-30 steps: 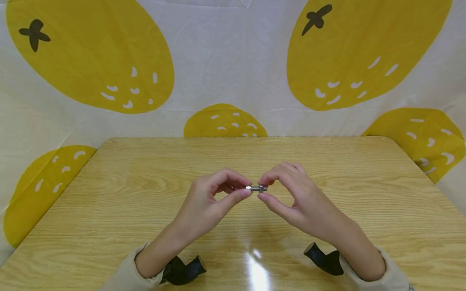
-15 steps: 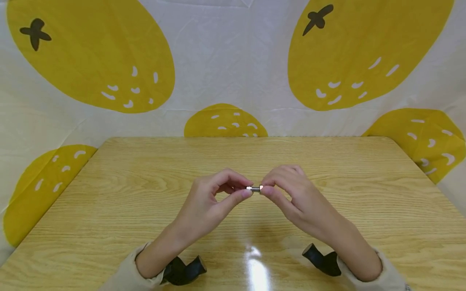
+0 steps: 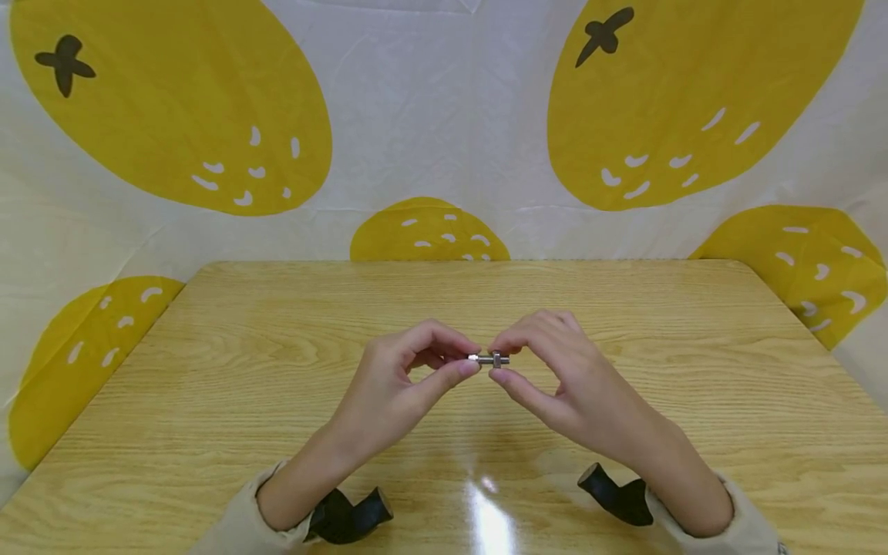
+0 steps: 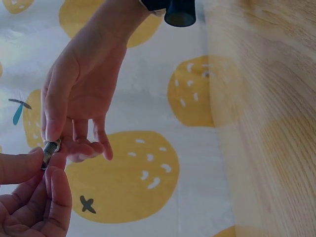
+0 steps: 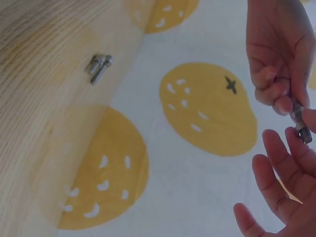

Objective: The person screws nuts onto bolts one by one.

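Note:
My left hand [image 3: 409, 378] pinches the head end of a small silver bolt [image 3: 485, 360] between thumb and forefinger, the shank pointing right above the table. A hex nut [image 3: 497, 360] sits on the shank near its free end, and a short piece of thread sticks out beyond it. The thumb and forefinger of my right hand [image 3: 558, 378] pinch the nut from below and above. In the left wrist view the threaded shank [image 4: 51, 147] shows between the two hands. Fingers hide most of the bolt's head.
Several more metal bolts [image 5: 100, 65] lie together on the wooden table [image 5: 29, 98] in the right wrist view. A white cloth [image 3: 437, 116] with yellow fruit prints hangs behind the table. Black wrist mounts [image 3: 617, 493] jut out over the tabletop by both sleeves.
Half a second ago the right fingertips covered the nut and the bolt's end; now they have rolled apart and show both. The left hand has kept its hold and place.

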Demonstrator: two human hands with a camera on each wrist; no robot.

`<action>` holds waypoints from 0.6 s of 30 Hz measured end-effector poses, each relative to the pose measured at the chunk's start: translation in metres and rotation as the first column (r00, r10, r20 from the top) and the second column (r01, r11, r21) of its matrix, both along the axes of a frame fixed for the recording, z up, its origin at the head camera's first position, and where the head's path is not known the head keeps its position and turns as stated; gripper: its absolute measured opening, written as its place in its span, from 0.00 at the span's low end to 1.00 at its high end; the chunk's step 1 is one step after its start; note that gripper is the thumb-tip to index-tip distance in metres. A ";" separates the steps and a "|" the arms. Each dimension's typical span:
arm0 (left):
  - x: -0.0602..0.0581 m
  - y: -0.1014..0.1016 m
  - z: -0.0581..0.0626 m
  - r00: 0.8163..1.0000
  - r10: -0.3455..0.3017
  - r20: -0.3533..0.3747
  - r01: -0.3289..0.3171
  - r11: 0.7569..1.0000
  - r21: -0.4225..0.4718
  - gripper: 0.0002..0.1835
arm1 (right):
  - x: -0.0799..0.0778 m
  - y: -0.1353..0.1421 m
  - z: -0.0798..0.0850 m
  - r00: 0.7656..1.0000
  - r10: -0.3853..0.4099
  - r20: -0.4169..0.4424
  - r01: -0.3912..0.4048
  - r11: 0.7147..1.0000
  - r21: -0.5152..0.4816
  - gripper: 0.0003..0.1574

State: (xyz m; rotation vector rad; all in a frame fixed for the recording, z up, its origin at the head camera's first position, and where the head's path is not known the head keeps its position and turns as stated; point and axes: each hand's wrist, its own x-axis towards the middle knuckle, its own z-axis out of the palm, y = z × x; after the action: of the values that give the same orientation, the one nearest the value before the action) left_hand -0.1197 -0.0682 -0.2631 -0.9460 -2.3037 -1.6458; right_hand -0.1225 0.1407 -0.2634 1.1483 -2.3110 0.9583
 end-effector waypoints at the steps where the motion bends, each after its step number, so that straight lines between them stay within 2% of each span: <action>1: 0.000 0.000 0.000 1.000 -0.005 -0.002 0.005 1.000 0.003 0.06 | 0.000 0.000 -0.001 1.000 0.001 -0.006 -0.001 1.000 0.004 0.07; 5: 0.001 0.001 -0.001 1.000 -0.014 -0.009 0.014 1.000 0.006 0.06 | -0.001 -0.001 -0.003 1.000 0.006 -0.002 -0.006 1.000 0.021 0.02; 11: 0.002 0.001 -0.001 1.000 -0.022 -0.003 0.022 1.000 0.015 0.06 | 0.000 -0.001 -0.003 0.999 -0.004 0.036 0.003 1.000 0.030 0.09; 15: 0.002 0.001 0.000 1.000 -0.012 -0.011 0.012 1.000 0.009 0.06 | 0.002 0.001 -0.002 0.997 -0.036 0.064 0.034 0.999 0.026 0.05; 18: 0.001 0.001 0.001 1.000 0.005 -0.010 -0.005 1.000 0.001 0.06 | 0.002 0.002 -0.001 0.998 -0.029 0.052 0.029 1.000 0.005 0.15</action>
State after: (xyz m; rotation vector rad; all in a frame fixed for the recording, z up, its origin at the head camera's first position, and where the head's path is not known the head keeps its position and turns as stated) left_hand -0.1183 -0.0676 -0.2626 -0.9451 -2.2966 -1.6369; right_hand -0.1206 0.1428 -0.2641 1.1008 -2.3650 0.9851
